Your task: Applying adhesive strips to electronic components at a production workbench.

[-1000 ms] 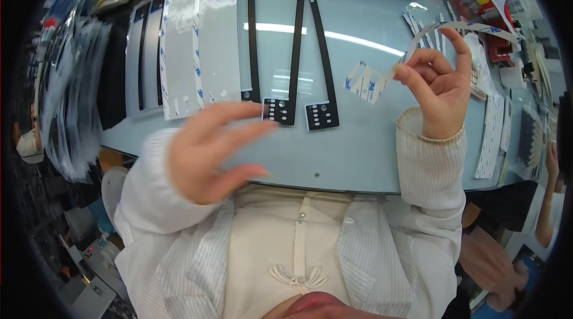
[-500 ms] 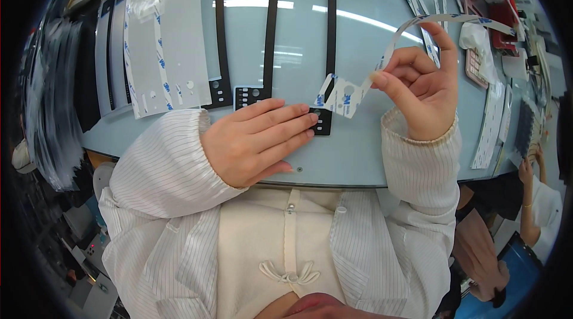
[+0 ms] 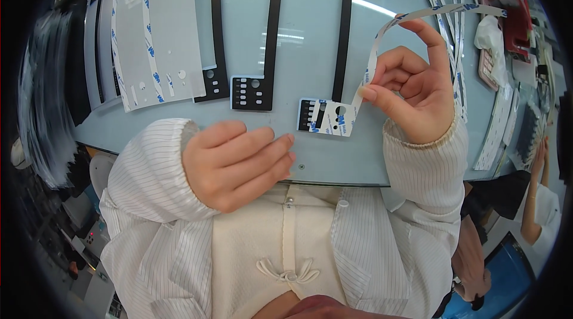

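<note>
In the head view, the right grip [image 3: 421, 95] pinches a white, blue-printed strip [image 3: 418, 14] between thumb and fingers. The strip's long tail arches up over the raised index finger and runs off beyond the grip to the right. Its wide, holed end lies just left of the right grip, over the wide end of a black piece [image 3: 343, 32]; whether the two touch, I cannot tell. The black piece's narrow arm extends away from the grip across the surface [image 3: 310, 50].

The left grip [image 3: 239, 160] is nearer the body, left of that wide end and apart from it. Its fingers are bent and close together, nothing visible in them; the thumb is hidden, so I cannot tell whether it meets them.

Just beyond the left grip is a second black piece [image 3: 275, 32]. Farther left are a third black piece [image 3: 219, 38] and a pale sheet [image 3: 173, 26] partly covering its wide end. Thin scraps [image 3: 443, 26] lie beyond the right grip, with a crumpled white bag [image 3: 490, 38] to their right.
</note>
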A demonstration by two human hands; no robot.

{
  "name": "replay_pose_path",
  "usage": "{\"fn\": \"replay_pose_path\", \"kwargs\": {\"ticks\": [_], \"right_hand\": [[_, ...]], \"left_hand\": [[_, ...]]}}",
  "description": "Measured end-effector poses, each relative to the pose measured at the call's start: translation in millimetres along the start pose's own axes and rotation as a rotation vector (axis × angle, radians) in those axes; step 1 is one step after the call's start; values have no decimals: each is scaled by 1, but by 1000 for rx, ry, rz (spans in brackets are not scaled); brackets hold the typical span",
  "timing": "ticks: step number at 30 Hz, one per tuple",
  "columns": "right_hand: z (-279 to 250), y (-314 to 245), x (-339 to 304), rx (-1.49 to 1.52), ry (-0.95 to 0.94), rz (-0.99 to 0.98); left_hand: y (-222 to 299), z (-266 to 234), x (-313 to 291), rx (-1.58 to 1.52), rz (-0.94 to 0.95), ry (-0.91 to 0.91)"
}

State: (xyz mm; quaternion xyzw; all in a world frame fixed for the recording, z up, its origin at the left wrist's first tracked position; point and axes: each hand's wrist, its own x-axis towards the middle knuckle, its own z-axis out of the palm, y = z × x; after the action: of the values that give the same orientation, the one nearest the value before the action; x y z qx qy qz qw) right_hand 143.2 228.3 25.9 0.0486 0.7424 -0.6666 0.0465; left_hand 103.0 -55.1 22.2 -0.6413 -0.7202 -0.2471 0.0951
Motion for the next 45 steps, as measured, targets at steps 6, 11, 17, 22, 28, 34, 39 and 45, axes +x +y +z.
{"fn": "replay_pose_path", "kwargs": {"ticks": [6,11,17,22,28,34,39,45], "right_hand": [[8,4,4,-54,-87,-56],[9,8,4,-55,-90,-58],[10,10,5,-46,-81,-61],[10,9,6,-42,-93,-57],[11,9,8,-14,-92,-62],[11,9,8,-17,-89,-56],[8,9,7,52,-91,-81],[8,9,7,23,-120,-74]], "left_hand": [[10,10,-12,45,-72,24],[11,12,-12,76,-91,34],[10,12,-13,74,-92,39],[11,13,-13,85,-98,50],[11,14,-13,91,-109,51],[10,13,-14,111,-97,10],[11,13,-12,82,-117,44],[11,11,-14,68,-121,29]]}}
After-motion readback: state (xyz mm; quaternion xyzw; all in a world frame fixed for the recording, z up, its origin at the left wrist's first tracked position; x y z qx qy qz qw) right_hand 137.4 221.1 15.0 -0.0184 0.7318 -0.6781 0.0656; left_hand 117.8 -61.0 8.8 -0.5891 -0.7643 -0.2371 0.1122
